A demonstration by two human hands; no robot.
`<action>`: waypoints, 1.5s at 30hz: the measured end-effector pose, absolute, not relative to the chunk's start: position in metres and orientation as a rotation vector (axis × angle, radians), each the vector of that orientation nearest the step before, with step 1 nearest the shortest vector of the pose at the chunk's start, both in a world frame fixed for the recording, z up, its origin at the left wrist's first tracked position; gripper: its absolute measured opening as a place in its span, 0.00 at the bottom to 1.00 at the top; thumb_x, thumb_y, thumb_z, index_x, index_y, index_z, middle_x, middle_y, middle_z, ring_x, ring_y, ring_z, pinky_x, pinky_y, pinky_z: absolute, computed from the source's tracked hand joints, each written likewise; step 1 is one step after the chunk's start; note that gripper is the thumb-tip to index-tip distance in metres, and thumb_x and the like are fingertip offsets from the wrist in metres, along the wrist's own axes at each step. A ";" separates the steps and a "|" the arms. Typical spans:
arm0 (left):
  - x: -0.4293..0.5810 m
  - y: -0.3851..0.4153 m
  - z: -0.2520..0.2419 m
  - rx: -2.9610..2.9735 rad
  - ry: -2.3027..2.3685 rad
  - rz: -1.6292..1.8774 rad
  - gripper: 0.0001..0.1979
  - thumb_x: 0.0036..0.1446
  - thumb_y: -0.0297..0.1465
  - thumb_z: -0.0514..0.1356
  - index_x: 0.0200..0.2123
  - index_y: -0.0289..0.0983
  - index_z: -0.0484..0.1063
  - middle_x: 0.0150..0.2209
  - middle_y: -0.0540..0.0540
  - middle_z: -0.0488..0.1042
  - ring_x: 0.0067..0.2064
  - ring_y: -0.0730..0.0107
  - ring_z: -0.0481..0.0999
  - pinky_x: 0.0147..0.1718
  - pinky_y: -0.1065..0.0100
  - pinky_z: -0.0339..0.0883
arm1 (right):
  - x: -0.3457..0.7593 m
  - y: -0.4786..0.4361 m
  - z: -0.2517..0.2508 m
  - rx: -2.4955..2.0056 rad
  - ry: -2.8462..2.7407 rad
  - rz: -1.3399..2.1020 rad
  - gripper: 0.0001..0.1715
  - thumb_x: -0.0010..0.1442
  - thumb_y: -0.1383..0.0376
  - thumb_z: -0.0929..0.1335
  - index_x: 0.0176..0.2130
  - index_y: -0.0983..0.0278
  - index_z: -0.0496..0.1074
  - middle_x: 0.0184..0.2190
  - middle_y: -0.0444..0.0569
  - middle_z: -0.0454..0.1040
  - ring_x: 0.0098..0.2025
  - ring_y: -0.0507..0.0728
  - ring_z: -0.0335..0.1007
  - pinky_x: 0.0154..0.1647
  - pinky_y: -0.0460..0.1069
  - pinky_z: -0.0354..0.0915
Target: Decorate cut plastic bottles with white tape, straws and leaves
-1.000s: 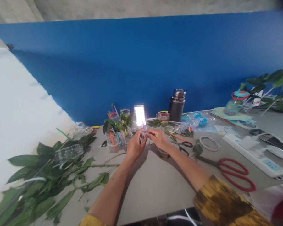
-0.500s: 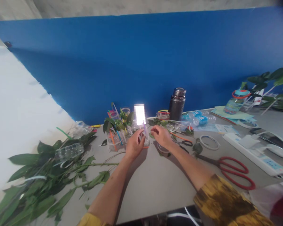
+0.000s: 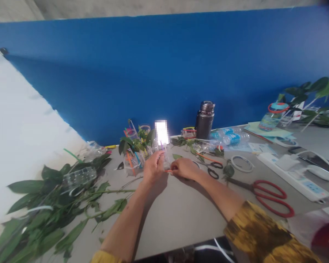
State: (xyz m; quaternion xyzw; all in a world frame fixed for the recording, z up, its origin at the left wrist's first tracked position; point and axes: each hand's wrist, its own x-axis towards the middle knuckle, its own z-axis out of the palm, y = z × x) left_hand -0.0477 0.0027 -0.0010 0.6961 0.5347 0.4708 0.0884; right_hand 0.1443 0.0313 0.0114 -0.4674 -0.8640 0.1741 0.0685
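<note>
A clear plastic container (image 3: 166, 155) stands on the table between my hands, with a purple straw rising at its top. My left hand (image 3: 153, 167) is closed against its left side, though the fingertips are partly hidden. Low in front of the container lies a short orange straw (image 3: 167, 171). My right hand (image 3: 185, 168) pinches the right end of this straw between thumb and fingers. Just left of my left hand are clear cut bottles (image 3: 130, 168) with coloured straws and leafy sprigs (image 3: 137, 146).
Leafy branches (image 3: 35, 204) cover the left side of the table (image 3: 178, 219). A dark thermos (image 3: 205, 120) stands at the back. Black-handled scissors (image 3: 215, 170), a tape roll (image 3: 241, 163), red-handled scissors (image 3: 274, 197) and a power strip (image 3: 293, 179) lie to the right.
My right hand has come down and left to the orange straw. My left hand has moved slightly left, from in front of the container to its side.
</note>
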 end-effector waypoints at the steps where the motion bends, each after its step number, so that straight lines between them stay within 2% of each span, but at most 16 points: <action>1: -0.048 0.002 0.000 2.067 1.578 1.411 0.16 0.72 0.36 0.53 0.49 0.41 0.81 0.48 0.40 0.85 0.49 0.56 0.83 0.52 0.59 0.74 | 0.144 0.031 0.012 -1.407 -2.610 0.526 0.12 0.67 0.57 0.74 0.47 0.56 0.86 0.44 0.50 0.86 0.47 0.62 0.81 0.42 0.49 0.64; 5: -0.049 0.002 0.000 2.049 1.552 1.432 0.16 0.72 0.36 0.53 0.49 0.41 0.81 0.46 0.41 0.85 0.48 0.55 0.84 0.53 0.57 0.74 | 0.145 0.034 0.009 -1.352 -2.640 0.496 0.12 0.67 0.60 0.72 0.47 0.56 0.86 0.47 0.51 0.85 0.48 0.62 0.80 0.43 0.49 0.64; 9: -0.050 0.002 0.001 2.016 1.567 1.450 0.15 0.71 0.36 0.54 0.48 0.41 0.81 0.45 0.41 0.85 0.49 0.56 0.84 0.53 0.57 0.75 | 0.157 0.046 0.007 -1.312 -2.587 0.556 0.09 0.62 0.64 0.73 0.40 0.59 0.87 0.39 0.50 0.86 0.41 0.60 0.79 0.39 0.49 0.63; 13: -0.051 0.001 0.002 1.989 1.568 1.446 0.15 0.70 0.37 0.54 0.47 0.41 0.81 0.45 0.41 0.86 0.48 0.56 0.84 0.52 0.58 0.75 | 0.169 0.060 0.005 -1.144 -2.294 0.831 0.06 0.62 0.64 0.74 0.37 0.62 0.85 0.33 0.47 0.84 0.35 0.56 0.76 0.36 0.48 0.62; 16: -0.051 0.000 0.003 1.968 1.573 1.468 0.15 0.69 0.38 0.55 0.45 0.41 0.81 0.44 0.42 0.86 0.47 0.57 0.84 0.50 0.58 0.75 | 0.167 0.063 0.000 -1.068 -2.008 1.047 0.09 0.63 0.60 0.74 0.38 0.63 0.83 0.29 0.45 0.82 0.31 0.54 0.74 0.34 0.47 0.64; 18: -0.050 -0.001 0.003 1.954 1.582 1.482 0.15 0.69 0.38 0.55 0.44 0.40 0.81 0.43 0.42 0.86 0.44 0.59 0.84 0.46 0.61 0.75 | 0.159 0.060 -0.005 -1.076 -1.865 1.143 0.09 0.63 0.59 0.75 0.38 0.62 0.81 0.26 0.43 0.80 0.29 0.54 0.74 0.32 0.47 0.64; 20: -0.050 -0.002 0.004 1.942 1.589 1.473 0.14 0.67 0.39 0.58 0.44 0.40 0.81 0.41 0.43 0.85 0.36 0.64 0.82 0.39 0.64 0.74 | 0.149 0.054 -0.007 -1.091 -1.797 1.180 0.08 0.63 0.60 0.75 0.37 0.62 0.81 0.25 0.42 0.78 0.27 0.53 0.73 0.31 0.46 0.63; 22: -0.049 -0.003 0.004 1.933 1.589 1.453 0.13 0.63 0.39 0.62 0.45 0.39 0.81 0.38 0.45 0.85 0.27 0.70 0.75 0.32 0.67 0.71 | 0.141 0.050 -0.008 -1.100 -1.783 1.155 0.06 0.63 0.62 0.74 0.36 0.62 0.80 0.27 0.43 0.79 0.27 0.53 0.72 0.30 0.46 0.62; 24: -0.048 -0.002 0.005 1.926 1.574 1.449 0.13 0.59 0.38 0.65 0.45 0.39 0.81 0.37 0.46 0.84 0.23 0.74 0.70 0.28 0.68 0.69 | 0.136 0.047 -0.008 -1.099 -1.784 1.108 0.05 0.64 0.63 0.74 0.36 0.63 0.80 0.28 0.43 0.80 0.28 0.53 0.71 0.30 0.46 0.62; 34: -0.045 0.002 0.004 1.939 1.541 1.455 0.10 0.58 0.36 0.65 0.41 0.40 0.83 0.33 0.48 0.82 0.25 0.71 0.72 0.29 0.68 0.68 | 0.129 0.037 0.002 -1.209 -2.018 0.685 0.06 0.67 0.63 0.74 0.40 0.61 0.84 0.34 0.47 0.84 0.36 0.56 0.76 0.37 0.48 0.61; 39: -0.044 0.003 0.004 1.971 1.555 1.450 0.09 0.60 0.38 0.66 0.36 0.40 0.83 0.34 0.46 0.83 0.27 0.69 0.73 0.31 0.67 0.68 | 0.127 0.029 0.014 -1.286 -2.073 0.666 0.07 0.68 0.62 0.74 0.41 0.61 0.85 0.34 0.48 0.84 0.37 0.57 0.76 0.37 0.48 0.60; 45: -0.041 0.001 0.008 1.980 1.606 1.391 0.11 0.61 0.39 0.65 0.32 0.40 0.81 0.31 0.47 0.81 0.27 0.69 0.72 0.30 0.67 0.65 | 0.127 0.026 0.017 -1.308 -2.031 0.695 0.06 0.67 0.62 0.75 0.42 0.61 0.85 0.32 0.46 0.82 0.34 0.56 0.75 0.36 0.48 0.59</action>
